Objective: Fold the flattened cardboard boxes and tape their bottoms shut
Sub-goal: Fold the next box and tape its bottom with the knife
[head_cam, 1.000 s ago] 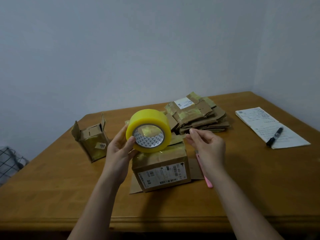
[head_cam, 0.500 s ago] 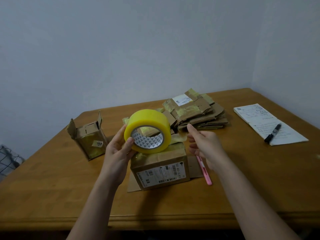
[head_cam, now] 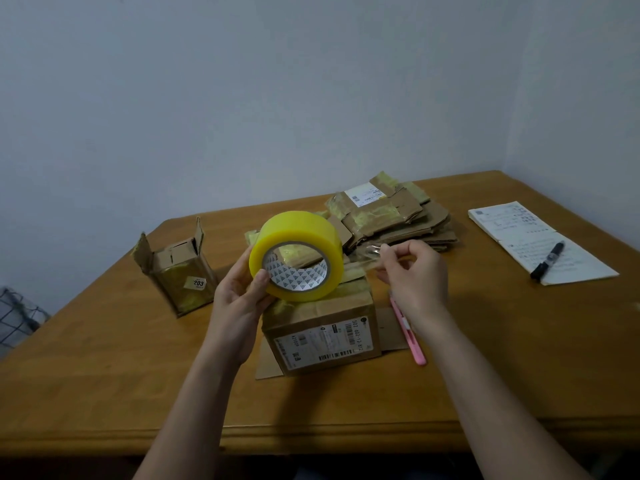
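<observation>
My left hand (head_cam: 239,306) grips a big yellow tape roll (head_cam: 296,254) just above a folded cardboard box (head_cam: 322,337) that stands upside down, label toward me, in the middle of the table. My right hand (head_cam: 414,278) pinches the clear loose end of the tape (head_cam: 369,256), pulled a short way out to the right of the roll. A stack of flattened cardboard boxes (head_cam: 391,216) lies behind the roll. Another folded box (head_cam: 180,271), marked 203, stands at the left with its flaps up.
A pink box cutter (head_cam: 412,344) lies right of the middle box, partly under my right wrist. A sheet of paper (head_cam: 540,244) with a black marker (head_cam: 547,259) lies at the right. The wooden table (head_cam: 104,375) ends near me; a wire basket (head_cam: 17,317) shows at left.
My right hand has taken the tape's loose end between its fingers and drawn it a little to the right. The left hand still holds the roll in the same place.
</observation>
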A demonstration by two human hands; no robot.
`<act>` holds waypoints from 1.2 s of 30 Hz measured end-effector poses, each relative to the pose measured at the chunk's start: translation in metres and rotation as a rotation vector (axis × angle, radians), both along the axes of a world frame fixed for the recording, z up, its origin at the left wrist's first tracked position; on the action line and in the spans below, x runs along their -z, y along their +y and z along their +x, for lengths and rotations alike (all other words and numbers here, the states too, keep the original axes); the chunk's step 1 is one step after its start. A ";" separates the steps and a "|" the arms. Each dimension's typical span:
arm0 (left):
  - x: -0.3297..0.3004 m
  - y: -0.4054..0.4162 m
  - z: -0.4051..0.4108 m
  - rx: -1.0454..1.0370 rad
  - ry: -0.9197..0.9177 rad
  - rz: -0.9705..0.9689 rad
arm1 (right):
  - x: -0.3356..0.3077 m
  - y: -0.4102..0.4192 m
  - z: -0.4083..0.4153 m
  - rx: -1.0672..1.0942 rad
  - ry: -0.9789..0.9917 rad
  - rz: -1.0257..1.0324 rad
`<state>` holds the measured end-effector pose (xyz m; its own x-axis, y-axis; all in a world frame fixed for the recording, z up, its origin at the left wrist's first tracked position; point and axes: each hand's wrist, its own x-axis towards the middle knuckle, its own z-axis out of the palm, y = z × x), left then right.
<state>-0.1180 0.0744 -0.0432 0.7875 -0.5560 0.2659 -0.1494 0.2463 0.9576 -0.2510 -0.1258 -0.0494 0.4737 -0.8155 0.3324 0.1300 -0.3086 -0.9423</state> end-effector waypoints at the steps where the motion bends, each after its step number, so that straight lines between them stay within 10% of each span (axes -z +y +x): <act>1: 0.000 -0.001 0.000 -0.003 0.002 -0.001 | 0.003 0.002 0.001 0.024 -0.016 0.003; 24: -0.005 -0.008 -0.002 0.017 -0.049 0.093 | 0.027 0.008 -0.003 -0.098 -0.214 0.576; 36: -0.006 -0.012 -0.003 0.006 -0.097 0.123 | 0.038 0.006 0.005 0.015 -0.179 0.296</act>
